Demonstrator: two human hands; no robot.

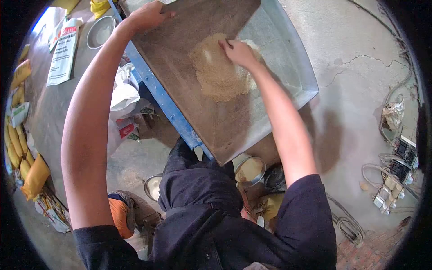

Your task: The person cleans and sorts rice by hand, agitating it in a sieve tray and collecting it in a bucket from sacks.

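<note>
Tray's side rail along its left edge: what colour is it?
Blue; the side rail shows best in the head view, beside the grey metal tray.

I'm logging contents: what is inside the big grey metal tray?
A pile of pale tan grain lies in the grey metal tray, the right hand resting on it. The left hand rests on the tray's rim. Whatever is beneath pile and hand is covered.

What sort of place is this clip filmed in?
Likely a small grain-handling workshop or storeroom: a heap of grain lies on a large metal tray under the right hand, filled yellow sacks line the cracked concrete floor, and steel bowls stand below.
</note>
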